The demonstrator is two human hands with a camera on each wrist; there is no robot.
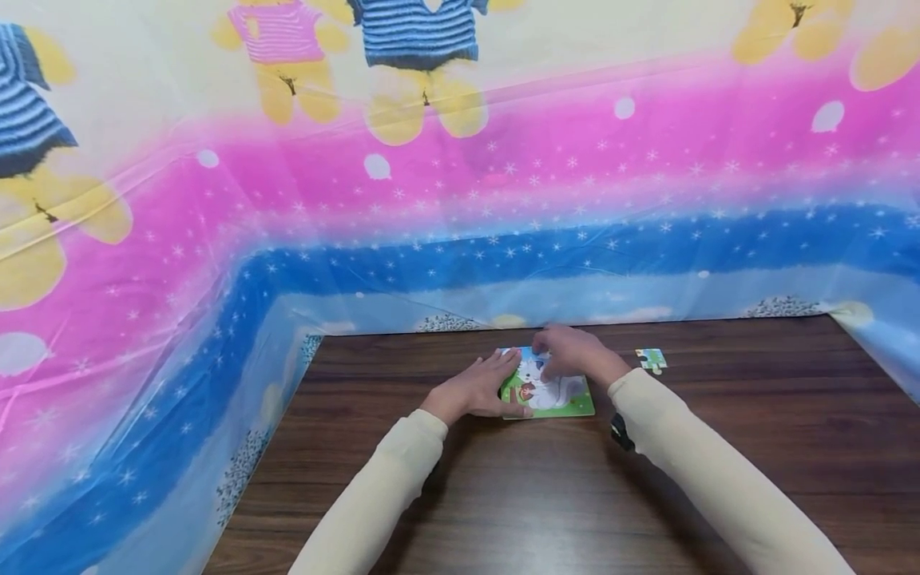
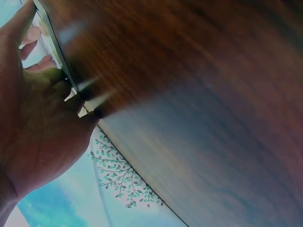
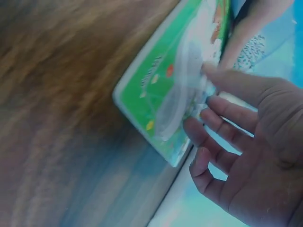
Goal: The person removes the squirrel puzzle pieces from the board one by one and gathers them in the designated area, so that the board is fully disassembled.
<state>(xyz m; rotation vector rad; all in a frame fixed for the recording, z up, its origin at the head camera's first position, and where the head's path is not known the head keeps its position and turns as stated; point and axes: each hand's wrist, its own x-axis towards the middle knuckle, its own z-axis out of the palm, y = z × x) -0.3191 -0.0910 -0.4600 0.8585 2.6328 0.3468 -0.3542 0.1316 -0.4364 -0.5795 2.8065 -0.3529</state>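
Note:
A jigsaw puzzle (image 1: 557,399) lies on the dark wooden table, showing a white cartoon animal on green and blue. Its left side is touched by my left hand (image 1: 483,385), whose fingers lie extended, with the thumb along the near edge. My right hand (image 1: 571,351) is over the upper part of the puzzle, thumb and fingers bent loosely and apart. In the right wrist view, the right hand (image 3: 255,137) has its thumb by the puzzle's surface (image 3: 147,94); no separate piece shows clearly between its fingers. That hand hides part of the picture.
One loose puzzle piece (image 1: 652,359), green, yellow and blue, lies right of the puzzle on the table (image 1: 532,487). A printed cloth (image 1: 460,263) hangs along the table's back and left edges. A dark band (image 1: 621,432) sits at my right wrist.

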